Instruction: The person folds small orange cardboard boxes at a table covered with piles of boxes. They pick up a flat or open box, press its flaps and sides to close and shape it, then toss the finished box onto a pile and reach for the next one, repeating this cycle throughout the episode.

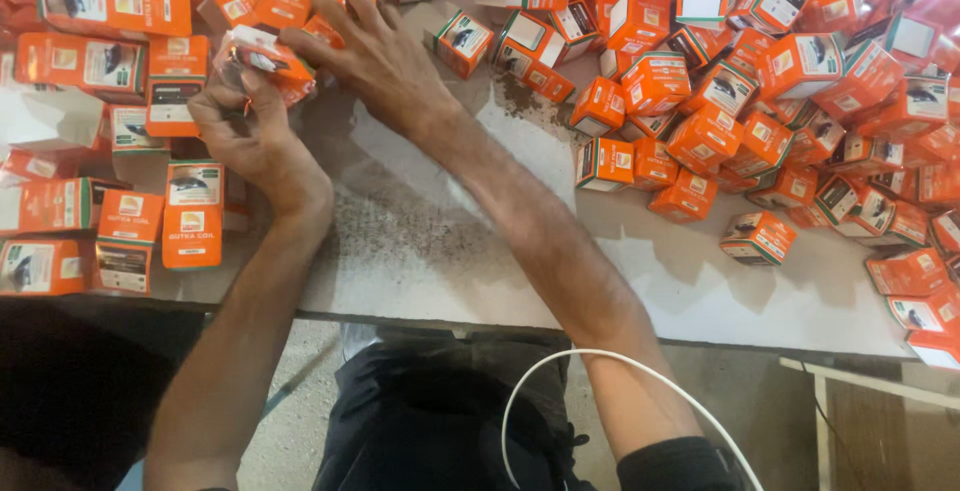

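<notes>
A packing workshop: heaps of small orange cartons (pixel 700 141) across a bare worktable (pixel 440 251).

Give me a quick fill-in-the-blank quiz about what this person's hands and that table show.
1. Both hands, left hand and right hand, hold one small ____ box.
2. The big heap of boxes lies on the person's ____ side.
3. A ____ cable loops over the lap.

Missing words: orange; right; white
</notes>
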`<state>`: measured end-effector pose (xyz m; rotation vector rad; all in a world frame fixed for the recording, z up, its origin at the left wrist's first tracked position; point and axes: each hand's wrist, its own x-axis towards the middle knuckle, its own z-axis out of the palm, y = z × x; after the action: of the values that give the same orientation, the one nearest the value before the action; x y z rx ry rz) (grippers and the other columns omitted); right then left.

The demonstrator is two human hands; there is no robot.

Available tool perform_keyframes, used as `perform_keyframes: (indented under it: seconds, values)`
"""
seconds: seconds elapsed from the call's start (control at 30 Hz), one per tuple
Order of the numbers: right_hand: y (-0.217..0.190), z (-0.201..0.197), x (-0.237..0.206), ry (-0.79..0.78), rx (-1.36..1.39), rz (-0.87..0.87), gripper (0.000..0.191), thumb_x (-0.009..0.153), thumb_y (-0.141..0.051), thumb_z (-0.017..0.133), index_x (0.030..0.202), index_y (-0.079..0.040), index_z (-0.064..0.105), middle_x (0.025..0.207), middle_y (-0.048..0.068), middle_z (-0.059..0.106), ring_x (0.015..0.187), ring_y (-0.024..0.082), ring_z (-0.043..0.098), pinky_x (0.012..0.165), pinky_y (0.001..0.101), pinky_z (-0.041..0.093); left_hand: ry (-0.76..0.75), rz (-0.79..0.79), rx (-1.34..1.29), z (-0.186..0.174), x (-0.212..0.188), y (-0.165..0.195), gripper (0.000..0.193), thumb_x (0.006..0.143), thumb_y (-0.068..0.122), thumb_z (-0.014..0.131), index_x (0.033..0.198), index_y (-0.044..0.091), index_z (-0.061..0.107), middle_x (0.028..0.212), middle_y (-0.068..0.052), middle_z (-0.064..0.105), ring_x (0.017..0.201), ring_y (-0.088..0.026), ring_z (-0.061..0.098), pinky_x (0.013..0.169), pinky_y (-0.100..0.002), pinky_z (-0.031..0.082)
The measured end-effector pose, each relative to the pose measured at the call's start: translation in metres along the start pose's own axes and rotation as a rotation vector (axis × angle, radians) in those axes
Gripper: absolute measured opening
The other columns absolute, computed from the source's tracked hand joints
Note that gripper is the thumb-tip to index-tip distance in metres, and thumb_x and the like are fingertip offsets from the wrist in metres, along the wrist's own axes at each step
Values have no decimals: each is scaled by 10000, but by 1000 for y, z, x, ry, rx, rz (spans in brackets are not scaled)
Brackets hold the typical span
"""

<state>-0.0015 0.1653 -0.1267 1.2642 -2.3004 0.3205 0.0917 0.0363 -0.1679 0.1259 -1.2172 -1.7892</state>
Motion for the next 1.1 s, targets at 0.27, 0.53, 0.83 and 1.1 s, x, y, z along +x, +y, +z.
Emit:
perform_keyframes:
  seconds: [0.27, 0.53, 0.83, 1.1]
  values:
    - [11, -83, -79, -90, 822, 289, 628, 933, -119, 795, 1485, -135, 497, 1357, 80, 640, 1257, 228, 609, 1018, 379, 532, -279, 571, 300, 5, -20, 82, 324, 1030, 68, 680, 1014, -6, 365, 1271, -173, 538, 1162, -322, 563, 1046, -439, 513]
    - [-11, -155, -191, -301, 1257, 519, 612, 971, -85, 752, 1513, -40, 471, 1447, 108, 609, 1369, 181, 562, 1179, 355, 470, -1134, 1071, 248, 39, -63, 118, 264, 870, 58, 757, 1087, -13, 627, 1270, -283, 651, 1082, -395, 696, 950, -496, 620]
    - [-64, -175, -184, 4, 781, 515, 597, 810, 15, 787, 1365, -50, 576, 1306, 127, 619, 1239, 303, 618, 1065, 378, 516, -1282, 916, 608, 32, -93, 124, 372, 847, -3, 714, 1217, 30, 731, 1313, -240, 661, 1147, -295, 686, 1026, -520, 517]
    - [-75, -167, -189, 15, 685, 562, 589, 806, -63, 860, 1308, -38, 553, 1244, 141, 617, 1163, 331, 647, 977, 397, 542, -1195, 626, 802, 59, -85, 144, 356, 642, 109, 758, 988, 70, 683, 1075, -160, 672, 1124, -382, 566, 975, -565, 439]
